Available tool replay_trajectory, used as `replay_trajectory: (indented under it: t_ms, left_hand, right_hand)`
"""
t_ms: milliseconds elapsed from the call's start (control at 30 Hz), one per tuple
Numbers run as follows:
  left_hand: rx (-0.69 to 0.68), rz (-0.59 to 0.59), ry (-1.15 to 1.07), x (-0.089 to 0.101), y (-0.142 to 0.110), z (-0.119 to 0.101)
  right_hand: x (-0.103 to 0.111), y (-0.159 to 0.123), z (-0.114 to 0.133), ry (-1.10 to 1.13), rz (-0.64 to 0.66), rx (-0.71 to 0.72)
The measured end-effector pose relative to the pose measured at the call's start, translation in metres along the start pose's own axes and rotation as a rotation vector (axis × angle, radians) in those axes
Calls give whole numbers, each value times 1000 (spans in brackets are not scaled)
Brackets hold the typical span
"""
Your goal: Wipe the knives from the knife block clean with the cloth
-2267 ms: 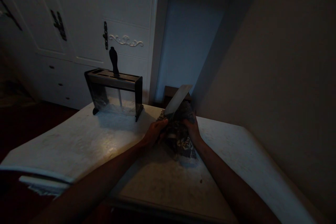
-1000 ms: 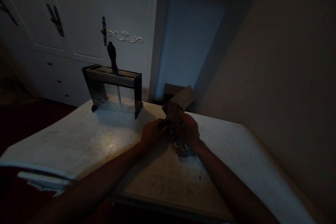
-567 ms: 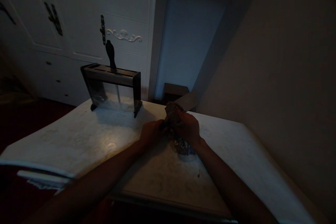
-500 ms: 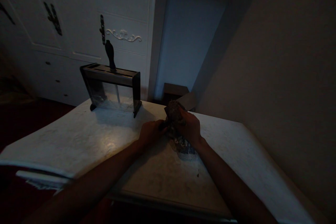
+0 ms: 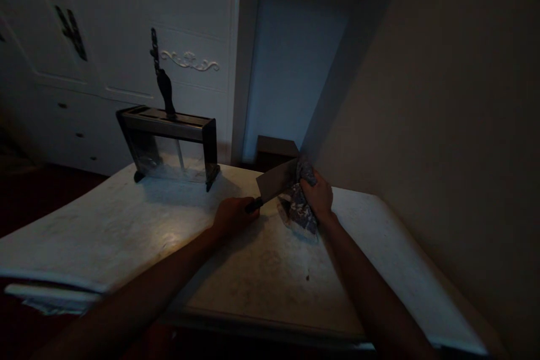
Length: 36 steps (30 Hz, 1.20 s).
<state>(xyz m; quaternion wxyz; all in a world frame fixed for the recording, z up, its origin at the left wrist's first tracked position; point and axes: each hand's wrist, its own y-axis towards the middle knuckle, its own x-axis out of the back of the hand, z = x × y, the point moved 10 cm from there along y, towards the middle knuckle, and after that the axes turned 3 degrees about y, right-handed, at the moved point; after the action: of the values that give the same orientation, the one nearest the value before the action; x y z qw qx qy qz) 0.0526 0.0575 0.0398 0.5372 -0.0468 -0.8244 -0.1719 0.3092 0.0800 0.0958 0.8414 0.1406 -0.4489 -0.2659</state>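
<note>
My left hand (image 5: 233, 215) is closed around the dark handle of a cleaver (image 5: 276, 181), whose broad blade points to the right and away from me. In my right hand (image 5: 318, 197) is a dark patterned cloth (image 5: 302, 205), bunched over the far part of the blade. The cloth's lower end hangs down toward the tabletop; whether it touches there I cannot tell. Part of the blade's far end is hidden by the cloth and fingers.
A knife block (image 5: 169, 124) with clear sides stands at the back left of the pale table (image 5: 126, 225), one black-handled tool upright in it. Behind are a white cupboard (image 5: 189, 11) and a dark box (image 5: 276, 147). A wall (image 5: 422, 95) borders the right.
My right hand and the cloth have slid along the blade toward its far end, away from my left hand. More of the blade now shows. The view has shifted slightly.
</note>
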Motion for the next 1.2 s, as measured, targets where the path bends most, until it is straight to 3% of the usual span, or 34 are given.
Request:
replay_trajectory:
  t_ms: [200,400,567,833,1200]
  left_hand:
    - [-3,-56,-85,4,2,2]
    - [-2,-95,-183,6,4,5]
    - [-6,-53,-250,2,5,6]
    - [-154,45,-249,-1,4,-3]
    - [-21,-26,-345,4,8,9]
  right_hand:
    - [3,11,-24,241,-60,-54]
    - [0,19,-63,581,-179,-223]
    - [11,20,-67,791,-308,-186]
    - [5,22,-47,925,-95,-79]
    - [-6,16,-51,953,-41,-178]
